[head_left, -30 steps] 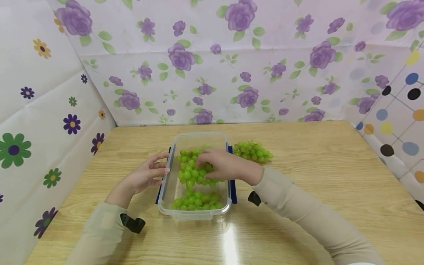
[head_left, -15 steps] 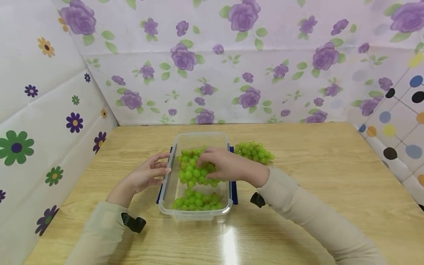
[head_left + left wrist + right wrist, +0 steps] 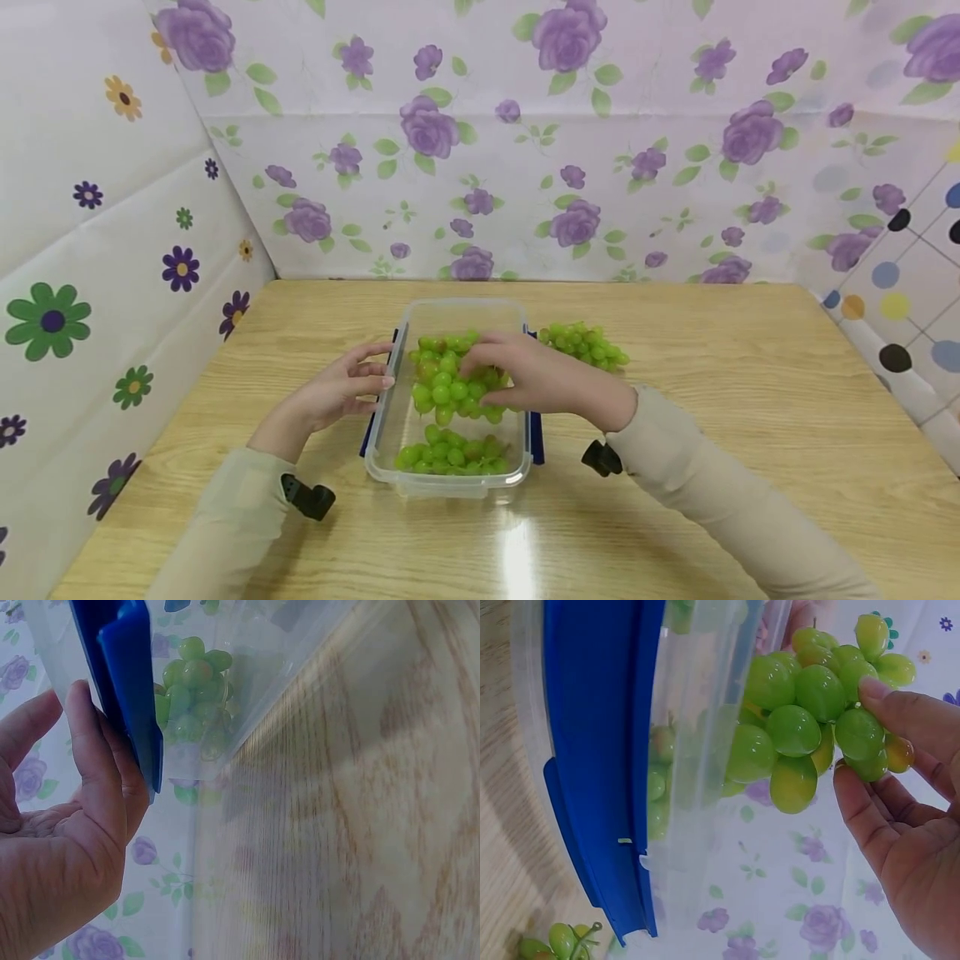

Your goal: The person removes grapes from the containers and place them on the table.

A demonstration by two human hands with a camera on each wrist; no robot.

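A clear plastic food container (image 3: 448, 482) with blue side latches (image 3: 135, 682) sits on the table. Over its middle, my right hand (image 3: 536, 372) pinches a bunch of green grapes (image 3: 444, 392) between thumb and fingers. The right wrist view shows the fingertips on the grapes (image 3: 795, 729), which stand above the rim. A second bunch of green grapes (image 3: 453, 454) lies inside at the near end. My left hand (image 3: 337, 396) rests its relaxed fingertips against the container's left rim; in the left wrist view the fingers (image 3: 97, 776) lie along the blue latch.
Another bunch of green grapes (image 3: 588, 346) lies on the wooden table (image 3: 697, 400), just right of the container. Flowered cloth walls (image 3: 510, 167) stand behind and at the left, and a dotted one (image 3: 896, 308) at the right. Black wrist cameras (image 3: 307, 497) are strapped on both wrists.
The head view has shifted slightly, so the scene sits a little further right. Otherwise the right hand keeps its pinch on the grapes and the left hand stays at the rim.
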